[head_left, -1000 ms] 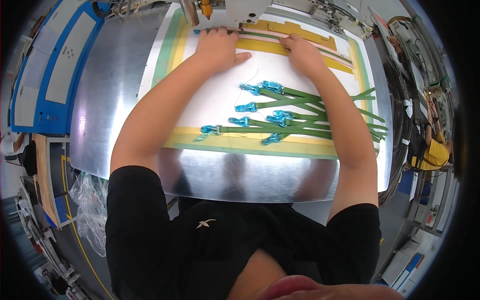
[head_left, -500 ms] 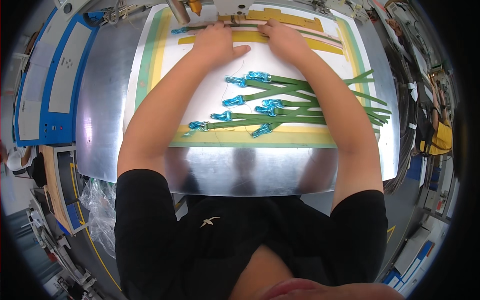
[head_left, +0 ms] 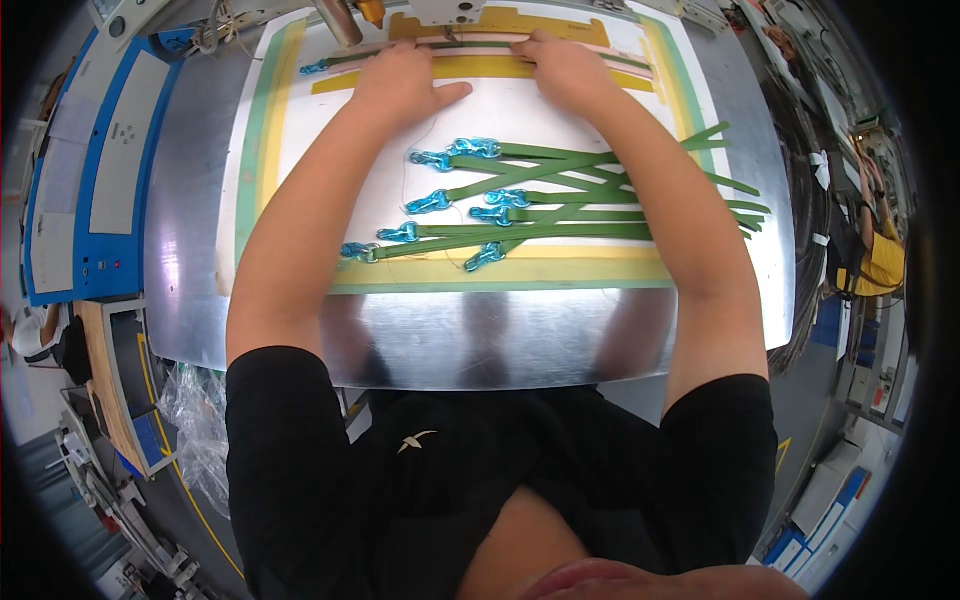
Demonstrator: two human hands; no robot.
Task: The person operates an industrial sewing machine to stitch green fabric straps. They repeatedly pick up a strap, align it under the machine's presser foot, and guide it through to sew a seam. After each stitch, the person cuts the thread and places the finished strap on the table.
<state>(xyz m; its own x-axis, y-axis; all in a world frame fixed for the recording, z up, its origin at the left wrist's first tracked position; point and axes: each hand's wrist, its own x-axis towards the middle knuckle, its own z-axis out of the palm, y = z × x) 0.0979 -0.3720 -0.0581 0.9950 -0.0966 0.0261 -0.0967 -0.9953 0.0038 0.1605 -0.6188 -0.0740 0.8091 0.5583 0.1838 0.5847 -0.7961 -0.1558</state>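
Fingers [head_left: 405, 47] on one green strap [head_left: 485, 44], two hands [head_left: 393, 85] [head_left: 575, 77]

The tabletop [head_left: 200, 220] looks like smooth, brushed metal, glossy enough at the near edge to mirror blurred shapes. The white sheet [head_left: 510, 110] on it appears smooth and matt. The green straps [head_left: 560, 230] look like matt woven cloth; their hooks [head_left: 428, 202] shine in glossy blue plastic film. At left, a clear plastic bag [head_left: 200, 430] looks crinkled beside a board [head_left: 105, 375] of pale wood. The black shirt [head_left: 440, 500] is matt cloth.
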